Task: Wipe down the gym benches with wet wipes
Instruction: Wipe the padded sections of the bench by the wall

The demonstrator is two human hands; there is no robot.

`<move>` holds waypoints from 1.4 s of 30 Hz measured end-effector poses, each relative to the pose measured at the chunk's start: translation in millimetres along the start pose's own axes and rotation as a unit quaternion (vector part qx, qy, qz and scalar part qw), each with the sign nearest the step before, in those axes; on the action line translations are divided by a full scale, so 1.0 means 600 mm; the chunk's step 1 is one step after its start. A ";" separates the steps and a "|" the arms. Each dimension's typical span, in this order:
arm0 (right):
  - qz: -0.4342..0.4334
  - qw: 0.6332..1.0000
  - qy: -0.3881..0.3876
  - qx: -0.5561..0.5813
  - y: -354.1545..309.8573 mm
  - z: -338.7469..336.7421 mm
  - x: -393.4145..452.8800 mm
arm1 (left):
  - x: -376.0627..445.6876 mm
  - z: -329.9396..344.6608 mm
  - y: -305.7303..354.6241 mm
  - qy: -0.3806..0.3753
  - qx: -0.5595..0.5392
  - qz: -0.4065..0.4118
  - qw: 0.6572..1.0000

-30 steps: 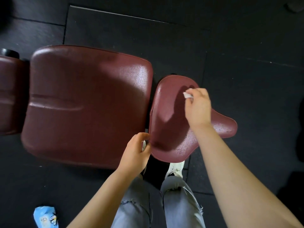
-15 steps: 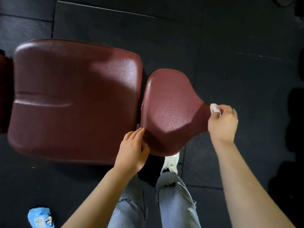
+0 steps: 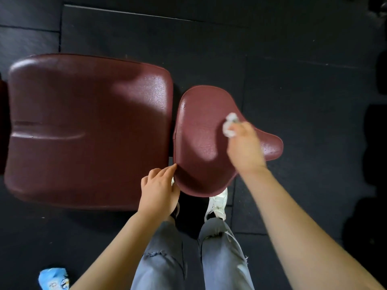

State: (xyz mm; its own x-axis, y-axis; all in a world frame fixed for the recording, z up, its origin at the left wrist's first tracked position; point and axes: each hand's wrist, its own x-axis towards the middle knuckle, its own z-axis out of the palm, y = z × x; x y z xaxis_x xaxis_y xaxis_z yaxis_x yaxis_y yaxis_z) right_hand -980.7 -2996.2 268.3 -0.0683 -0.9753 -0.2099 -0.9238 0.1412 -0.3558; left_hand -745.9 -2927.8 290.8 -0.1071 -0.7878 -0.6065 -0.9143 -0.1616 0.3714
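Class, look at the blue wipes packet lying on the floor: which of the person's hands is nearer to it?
Left. The left hand rests at the small seat pad's near corner, above-right of the blue wipes packet. The right hand holds a wipe farther right.

right hand [image 3: 245, 147] fisted, left hand [image 3: 158, 191] loosely extended.

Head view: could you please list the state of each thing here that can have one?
Wet wipe: crumpled, held in the right hand, on the small seat pad.
Right hand: grips the wipe, blurred.
Left hand: fingers touching the small pad's near edge, holding nothing.
Small seat pad: glossy, being wiped.
Large bench pad: untouched, creased across.
Blue wipe packet: lying on the floor.
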 end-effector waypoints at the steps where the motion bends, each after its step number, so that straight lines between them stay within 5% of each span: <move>1: 0.039 0.999 0.019 -0.025 0.049 -0.018 -0.021 | 0.000 0.003 0.002 0.006 0.001 -0.003 1.000; 5: 0.315 0.943 0.100 0.034 0.136 -0.056 -0.070 | 0.002 0.008 0.007 0.019 0.000 -0.013 1.000; 7: 0.358 0.923 0.128 0.052 0.118 -0.049 -0.074 | 0.002 0.008 0.008 0.018 -0.005 -0.013 1.000; 10: 0.264 0.951 0.149 0.060 0.042 -0.018 -0.059 | 0.005 0.011 0.002 0.029 -0.001 -0.012 1.000; 13: 0.046 0.997 0.048 0.043 -0.089 0.046 -0.041 | 0.007 0.012 -0.004 0.029 0.011 -0.017 0.999; 16: -0.067 0.990 -0.062 0.104 -0.179 0.084 -0.016 | 0.010 0.012 -0.001 0.021 0.018 -0.006 1.000; 20: -0.140 0.984 -0.087 0.073 -0.115 0.060 0.000 | 0.009 0.014 -0.012 0.013 0.032 0.002 0.999; 23: -0.037 0.999 -0.003 0.032 0.007 0.013 -0.036 | 0.007 0.016 -0.013 0.021 0.024 -0.002 0.999; 27: 0.224 0.972 0.075 0.016 0.145 -0.041 -0.115 | 0.003 0.020 0.001 0.021 0.011 -0.007 1.000; 29: 0.248 0.964 0.079 0.052 0.138 -0.031 -0.141 | -0.001 0.020 -0.002 0.019 0.016 -0.008 1.000; 35: 0.071 0.990 0.063 0.102 -0.032 0.034 -0.110 | 0.000 0.023 -0.006 0.034 -0.007 -0.002 0.999; 39: -0.115 0.982 -0.094 0.115 -0.161 0.097 -0.076 | 0.002 0.018 -0.008 0.037 -0.046 -0.021 0.998; 42: -0.196 0.965 -0.141 0.105 -0.163 0.094 -0.052 | 0.004 0.017 -0.009 0.048 -0.067 -0.023 0.996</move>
State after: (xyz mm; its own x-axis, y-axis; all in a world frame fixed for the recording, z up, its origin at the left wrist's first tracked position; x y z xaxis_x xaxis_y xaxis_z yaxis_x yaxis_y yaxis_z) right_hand -866.9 -2970.1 258.2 0.4042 -0.8798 -0.2502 -0.7586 -0.1696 -0.6291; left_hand -745.2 -2922.8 280.4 -0.0233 -0.8299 -0.5575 -0.8559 -0.2716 0.4400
